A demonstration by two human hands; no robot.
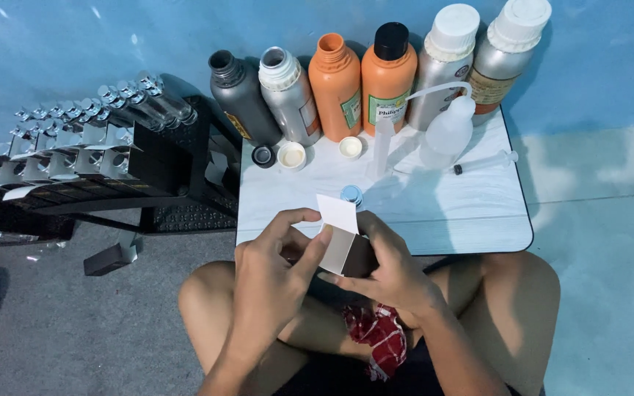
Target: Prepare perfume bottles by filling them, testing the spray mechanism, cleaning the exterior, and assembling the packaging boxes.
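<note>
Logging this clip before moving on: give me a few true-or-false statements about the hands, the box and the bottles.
1. Both hands, left hand and right hand, hold a small box. True.
2. The box flap is shut. False: its white flap stands open.
3. Two orange bottles stand on the white table. True.
4. Every bottle is capped. False: several stand open, loose caps before them.
5. A syringe lies on the table. True.

2 bare forearms angled inward, left hand (pixel 273 257) and right hand (pixel 390 271) close together, fingers curled, thumbs raised
</note>
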